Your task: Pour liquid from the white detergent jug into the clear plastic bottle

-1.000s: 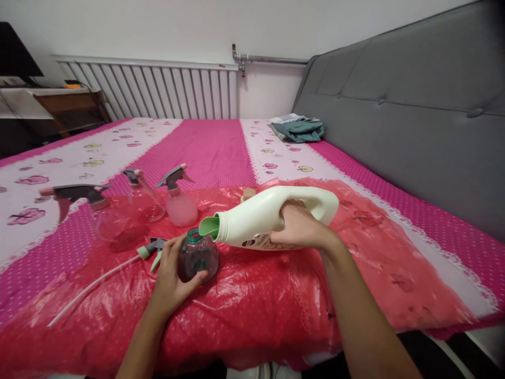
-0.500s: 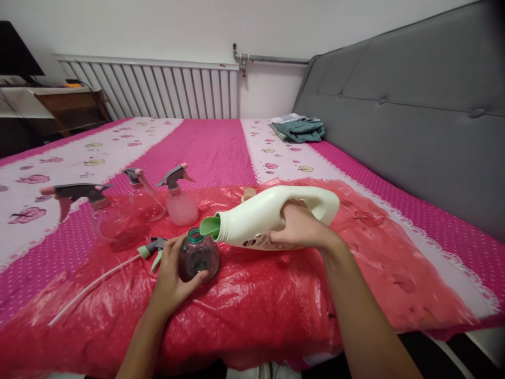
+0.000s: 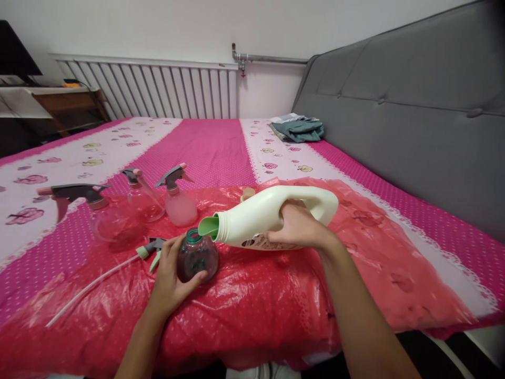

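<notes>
My left hand [image 3: 175, 276] is wrapped round a small see-through spray bottle body [image 3: 201, 259] with a green, uncapped neck, standing on red plastic sheeting. In my right hand [image 3: 295, 226] is the handle of a large cream-coloured detergent jug [image 3: 252, 213], tipped onto its side. The jug's green pouring spout [image 3: 208, 227] points left, just above and beside the bottle's neck. I cannot make out any liquid running from it. Left of my left hand lies a loose spray trigger head [image 3: 150, 247] with a green collar and a long white tube [image 3: 92, 287].
Behind on the left stand a pink spray bottle [image 3: 180, 206] and two clear ones [image 3: 145, 202] with grey-and-pink trigger heads. A small tan cap [image 3: 248, 193] sits behind the jug. Red plastic sheeting [image 3: 252, 305] covers the bed's front. Folded clothes [image 3: 298, 129] lie near the grey headboard [image 3: 402, 79].
Almost nothing differs. The whole view has shifted very slightly, and both hands keep the same hold on the bottle and the tipped jug.
</notes>
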Demonstrator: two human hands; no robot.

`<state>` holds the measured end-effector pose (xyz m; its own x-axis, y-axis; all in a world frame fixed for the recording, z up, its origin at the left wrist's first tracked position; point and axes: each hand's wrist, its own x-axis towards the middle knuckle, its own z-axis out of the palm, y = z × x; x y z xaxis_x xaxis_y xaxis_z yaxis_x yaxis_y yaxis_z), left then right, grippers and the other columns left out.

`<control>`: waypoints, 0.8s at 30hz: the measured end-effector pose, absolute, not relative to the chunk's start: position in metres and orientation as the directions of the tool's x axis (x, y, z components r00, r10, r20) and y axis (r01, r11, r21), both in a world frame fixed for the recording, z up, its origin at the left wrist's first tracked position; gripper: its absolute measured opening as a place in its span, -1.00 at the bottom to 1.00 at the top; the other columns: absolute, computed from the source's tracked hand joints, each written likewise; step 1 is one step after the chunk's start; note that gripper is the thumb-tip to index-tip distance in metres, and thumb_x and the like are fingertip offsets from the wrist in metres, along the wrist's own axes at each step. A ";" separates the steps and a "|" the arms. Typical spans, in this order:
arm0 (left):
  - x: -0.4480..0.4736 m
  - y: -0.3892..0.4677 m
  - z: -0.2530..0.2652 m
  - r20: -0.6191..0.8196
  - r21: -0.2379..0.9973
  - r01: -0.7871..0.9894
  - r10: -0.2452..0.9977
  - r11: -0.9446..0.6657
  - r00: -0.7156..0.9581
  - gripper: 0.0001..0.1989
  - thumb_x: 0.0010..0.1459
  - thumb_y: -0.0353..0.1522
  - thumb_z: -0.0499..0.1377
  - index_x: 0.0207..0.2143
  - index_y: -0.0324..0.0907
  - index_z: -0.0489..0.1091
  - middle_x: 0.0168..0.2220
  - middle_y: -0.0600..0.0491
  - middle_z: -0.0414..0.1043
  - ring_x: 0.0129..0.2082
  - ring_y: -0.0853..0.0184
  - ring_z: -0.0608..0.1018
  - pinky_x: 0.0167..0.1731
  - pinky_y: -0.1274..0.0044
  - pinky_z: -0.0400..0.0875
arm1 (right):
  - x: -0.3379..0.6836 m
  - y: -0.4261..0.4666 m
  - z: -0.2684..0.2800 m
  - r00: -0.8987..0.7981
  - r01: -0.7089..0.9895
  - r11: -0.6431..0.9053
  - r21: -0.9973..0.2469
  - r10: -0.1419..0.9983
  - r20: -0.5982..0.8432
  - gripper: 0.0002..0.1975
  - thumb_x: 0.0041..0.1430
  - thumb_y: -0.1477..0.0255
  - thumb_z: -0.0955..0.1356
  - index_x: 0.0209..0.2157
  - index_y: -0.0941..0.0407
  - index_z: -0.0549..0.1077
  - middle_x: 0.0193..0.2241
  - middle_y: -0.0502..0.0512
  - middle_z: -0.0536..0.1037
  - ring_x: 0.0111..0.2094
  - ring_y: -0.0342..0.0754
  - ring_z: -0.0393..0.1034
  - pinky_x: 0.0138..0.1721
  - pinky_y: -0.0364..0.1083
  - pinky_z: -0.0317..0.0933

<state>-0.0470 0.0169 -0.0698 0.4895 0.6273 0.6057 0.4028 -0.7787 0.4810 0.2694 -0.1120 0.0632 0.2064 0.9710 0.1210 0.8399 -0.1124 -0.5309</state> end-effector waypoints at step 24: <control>-0.047 0.017 -0.069 0.617 0.461 0.399 0.609 -0.793 0.499 -0.25 0.23 -0.01 0.31 0.36 -0.01 0.18 0.13 -0.11 0.32 0.10 -0.05 0.52 0.13 0.08 0.50 | 0.271 -0.113 0.064 0.191 0.832 -0.096 -0.546 0.974 0.120 -0.51 -0.11 0.36 0.45 -0.07 0.14 0.42 -0.14 0.19 0.53 -0.11 0.19 0.43 -0.16 0.05 0.31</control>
